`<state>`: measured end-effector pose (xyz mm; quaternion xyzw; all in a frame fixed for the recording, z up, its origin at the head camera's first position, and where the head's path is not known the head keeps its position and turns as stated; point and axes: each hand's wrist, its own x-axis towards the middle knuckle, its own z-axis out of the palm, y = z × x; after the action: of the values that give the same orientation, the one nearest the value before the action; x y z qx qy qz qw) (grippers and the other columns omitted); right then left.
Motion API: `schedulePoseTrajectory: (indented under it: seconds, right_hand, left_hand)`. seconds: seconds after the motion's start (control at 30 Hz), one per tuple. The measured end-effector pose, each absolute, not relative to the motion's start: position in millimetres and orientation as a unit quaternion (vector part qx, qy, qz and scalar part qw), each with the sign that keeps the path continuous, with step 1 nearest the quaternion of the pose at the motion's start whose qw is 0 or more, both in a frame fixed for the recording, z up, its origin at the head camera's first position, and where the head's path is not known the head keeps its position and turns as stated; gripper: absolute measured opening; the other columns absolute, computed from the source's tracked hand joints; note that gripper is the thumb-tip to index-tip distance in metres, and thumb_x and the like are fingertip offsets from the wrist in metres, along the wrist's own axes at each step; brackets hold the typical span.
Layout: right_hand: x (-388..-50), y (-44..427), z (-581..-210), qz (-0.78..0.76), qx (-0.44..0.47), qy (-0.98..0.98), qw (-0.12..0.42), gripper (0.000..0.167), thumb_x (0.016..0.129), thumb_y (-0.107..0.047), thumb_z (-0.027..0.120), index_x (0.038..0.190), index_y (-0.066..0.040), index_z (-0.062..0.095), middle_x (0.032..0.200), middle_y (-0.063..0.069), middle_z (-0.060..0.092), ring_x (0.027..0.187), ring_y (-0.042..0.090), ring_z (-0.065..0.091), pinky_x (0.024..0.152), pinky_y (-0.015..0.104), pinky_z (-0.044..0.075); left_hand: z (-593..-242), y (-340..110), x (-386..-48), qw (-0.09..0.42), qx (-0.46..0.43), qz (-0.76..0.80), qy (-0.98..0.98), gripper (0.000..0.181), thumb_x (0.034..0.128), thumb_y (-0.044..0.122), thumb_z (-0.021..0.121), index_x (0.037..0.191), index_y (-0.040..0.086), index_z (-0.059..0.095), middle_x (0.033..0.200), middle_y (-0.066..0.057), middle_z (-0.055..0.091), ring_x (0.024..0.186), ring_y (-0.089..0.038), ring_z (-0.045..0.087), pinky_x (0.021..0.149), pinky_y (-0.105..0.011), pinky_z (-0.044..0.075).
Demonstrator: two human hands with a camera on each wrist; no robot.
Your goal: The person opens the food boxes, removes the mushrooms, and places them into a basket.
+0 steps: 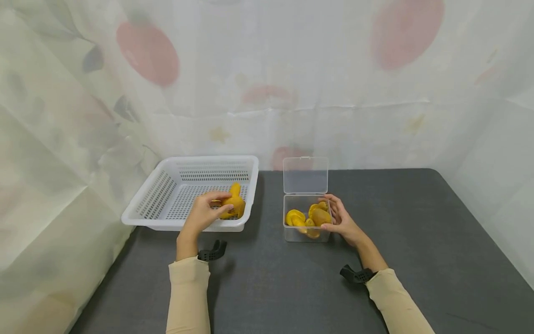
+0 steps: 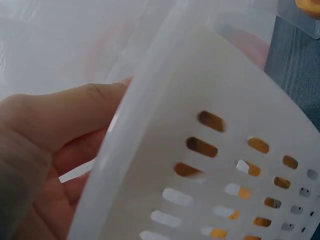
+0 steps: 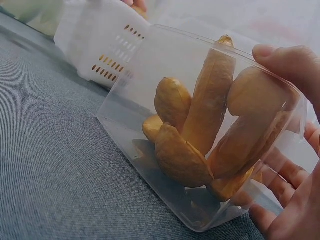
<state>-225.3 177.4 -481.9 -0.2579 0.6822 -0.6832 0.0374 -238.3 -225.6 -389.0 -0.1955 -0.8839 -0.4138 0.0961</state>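
Behind the basket (image 2: 165, 80), the left hand (image 2: 50, 120) is partly hidden, grip unclear; the right hand (image 1: 341, 220) grips the box (image 1: 294, 235).

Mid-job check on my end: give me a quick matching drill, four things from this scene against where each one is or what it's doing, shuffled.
Column one:
1. Left hand
2. Right hand
3. Lid
4. White basket

Column two:
A. Raised at the far edge of the clear box
B. On the dark table, left of the box
C. At the yellow pieces in the basket
D. Holding the box's right side

Right pairs: 1-C, 2-D, 3-A, 4-B
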Motion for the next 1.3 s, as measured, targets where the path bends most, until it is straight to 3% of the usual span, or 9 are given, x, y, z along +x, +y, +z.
schedulePoseTrajectory:
  seconds: [0.27, 0.63, 0.7, 0.87, 0.93, 1.0, 1.17, 1.3]
  right_hand:
    - [-225, 176, -480, -0.683, -0.251, 0.685, 0.041, 0.085, 0.086, -0.008, 0.069, 0.15, -0.004, 0.013, 0.152, 0.027, 0.021, 0.131, -0.013, 0.034, 0.099, 0.003, 0.039]
    - [-226, 177, -479, -0.676, -0.246, 0.693, 0.037, 0.086, 0.085, -0.007, 0.071, 0.149, -0.001, 0.014, 0.153, 0.03, 0.019, 0.131, -0.011, 0.034, 0.101, 0.002, 0.037]
    - [-226, 177, -478, -0.672, -0.239, 0.7, 0.038, 0.086, 0.084, -0.007, 0.072, 0.149, -0.002, 0.015, 0.156, 0.029, 0.018, 0.137, -0.002, 0.033, 0.102, 0.002, 0.036]
    - [-227, 177, -477, -0.667, -0.241, 0.704, 0.037, 0.088, 0.084, -0.008, 0.073, 0.15, -0.003, 0.015, 0.16, 0.026, 0.01, 0.148, 0.038, 0.015, 0.103, 0.002, 0.034]
    - [-227, 178, -478, -0.672, -0.252, 0.695, 0.035, 0.089, 0.083, -0.007, 0.073, 0.15, -0.002, 0.014, 0.16, 0.027, 0.008, 0.148, 0.044, 0.01, 0.103, 0.003, 0.035]
    - [-227, 178, -478, -0.677, -0.262, 0.687, 0.034, 0.09, 0.083, -0.007, 0.074, 0.15, -0.001, 0.013, 0.159, 0.029, 0.009, 0.15, 0.038, 0.013, 0.104, 0.003, 0.036]
    - [-227, 179, -481, -0.683, -0.276, 0.675, 0.029, 0.091, 0.083, -0.007, 0.074, 0.15, -0.002, 0.012, 0.156, 0.025, 0.019, 0.145, 0.005, 0.026, 0.106, 0.003, 0.035]
    - [-227, 179, -482, -0.679, -0.278, 0.679, 0.022, 0.09, 0.083, -0.007, 0.074, 0.15, -0.002, 0.013, 0.153, 0.021, 0.026, 0.141, 0.001, 0.029, 0.105, 0.004, 0.036]
  left_hand:
    - [-387, -222, -236, 0.084, -0.193, -0.404, -0.89, 0.031, 0.0854, 0.014, 0.073, 0.115, 0.004, 0.07, 0.11, -0.017, 0.073, 0.098, -0.031, 0.069, 0.088, -0.046, 0.058]
    - [-380, -193, -232, 0.066, -0.251, -0.441, -0.859, 0.031, 0.0866, 0.014, 0.072, 0.115, 0.002, 0.069, 0.114, -0.016, 0.072, 0.104, -0.03, 0.069, 0.093, -0.043, 0.056]
    - [-379, -188, -231, 0.06, -0.259, -0.439, -0.858, 0.03, 0.0868, 0.014, 0.071, 0.114, 0.002, 0.07, 0.114, -0.016, 0.072, 0.105, -0.03, 0.069, 0.093, -0.044, 0.056]
    - [-377, -175, -230, 0.059, -0.277, -0.419, -0.863, 0.03, 0.0869, 0.015, 0.071, 0.115, 0.004, 0.07, 0.114, -0.013, 0.072, 0.105, -0.028, 0.068, 0.092, -0.045, 0.057]
    - [-378, -169, -230, 0.058, -0.29, -0.413, -0.862, 0.03, 0.0872, 0.014, 0.071, 0.115, 0.003, 0.07, 0.113, -0.014, 0.072, 0.104, -0.028, 0.068, 0.092, -0.045, 0.057]
    - [-378, -162, -231, 0.054, -0.307, -0.405, -0.86, 0.03, 0.0879, 0.014, 0.07, 0.116, 0.003, 0.069, 0.113, -0.015, 0.072, 0.102, -0.027, 0.069, 0.093, -0.044, 0.057]
    - [-381, -142, -231, 0.036, -0.331, -0.397, -0.855, 0.029, 0.0882, 0.016, 0.07, 0.116, 0.008, 0.069, 0.112, -0.011, 0.072, 0.099, -0.022, 0.069, 0.092, -0.042, 0.057]
    - [-383, -125, -229, 0.027, -0.354, -0.392, -0.849, 0.028, 0.0887, 0.015, 0.069, 0.116, 0.009, 0.07, 0.111, -0.01, 0.072, 0.098, -0.021, 0.069, 0.089, -0.036, 0.058]
